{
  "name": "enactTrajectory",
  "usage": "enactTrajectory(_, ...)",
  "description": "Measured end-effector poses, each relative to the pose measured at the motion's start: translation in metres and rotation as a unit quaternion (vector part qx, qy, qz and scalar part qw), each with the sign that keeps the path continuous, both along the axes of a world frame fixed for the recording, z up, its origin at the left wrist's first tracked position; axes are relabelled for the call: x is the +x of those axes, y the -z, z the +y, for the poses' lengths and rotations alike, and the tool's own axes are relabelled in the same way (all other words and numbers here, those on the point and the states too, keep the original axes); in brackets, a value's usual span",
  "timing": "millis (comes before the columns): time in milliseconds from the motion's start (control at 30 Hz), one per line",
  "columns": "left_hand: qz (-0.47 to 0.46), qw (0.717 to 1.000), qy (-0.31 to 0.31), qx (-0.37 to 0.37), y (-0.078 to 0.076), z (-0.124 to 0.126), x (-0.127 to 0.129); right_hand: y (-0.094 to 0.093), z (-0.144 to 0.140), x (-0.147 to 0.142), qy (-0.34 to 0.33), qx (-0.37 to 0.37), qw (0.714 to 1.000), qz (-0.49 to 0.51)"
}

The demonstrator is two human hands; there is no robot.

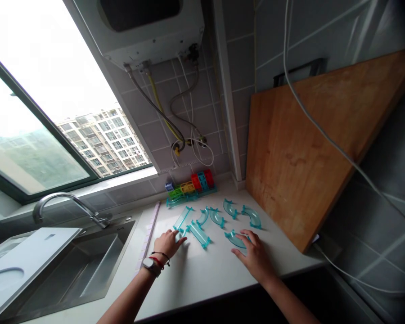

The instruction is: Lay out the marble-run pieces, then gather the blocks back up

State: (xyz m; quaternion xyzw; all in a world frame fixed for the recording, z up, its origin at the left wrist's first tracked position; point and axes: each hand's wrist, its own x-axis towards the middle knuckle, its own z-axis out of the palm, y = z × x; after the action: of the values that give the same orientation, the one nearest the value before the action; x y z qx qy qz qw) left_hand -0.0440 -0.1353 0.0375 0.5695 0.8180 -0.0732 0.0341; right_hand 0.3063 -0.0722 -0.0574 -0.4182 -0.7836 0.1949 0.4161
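My left hand (168,247) is at the near end of a group of clear teal toy track pieces, thumb apart from the fingers. Beside its fingertips lies a small curved track piece (182,233), partly hidden by them. A straight track piece (199,235) lies just right of it, with another straight piece (182,218) behind. My right hand (254,257) has its fingers spread over the right end of a curved track piece (234,239); I cannot tell how firmly they touch. More curved pieces (217,218) are scattered farther back.
Colourful toy blocks (188,186) stand by the back wall. A pale strip (149,236) lies between the track pieces and the sink (111,265). A faucet (70,202) is at left. A large wooden board (310,148) leans at right, with a white cable (324,132) hanging before it.
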Motion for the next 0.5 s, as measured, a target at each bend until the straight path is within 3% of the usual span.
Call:
enactTrajectory(133, 0.011, 0.999, -0.016, -0.038, -0.025, 0.026, -0.019, 0.003, 0.0, -0.003, 0.013, 0.017, 1.0, -0.002)
enactTrajectory(267, 0.034, 0.999, -0.02, -0.033, -0.044, 0.075, -0.042, -0.002, 0.0, -0.006, -0.015, 0.017, 0.998, -0.055)
enactTrajectory(400, 0.054, 0.999, -0.008, 0.001, -0.045, 0.122, -0.056, -0.007, -0.001, -0.008, -0.022, 0.017, 0.996, -0.085)
enactTrajectory(500, 0.059, 0.998, 0.004, 0.017, -0.038, 0.142, -0.058, -0.008, -0.002, -0.009, -0.022, 0.017, 0.996, -0.088)
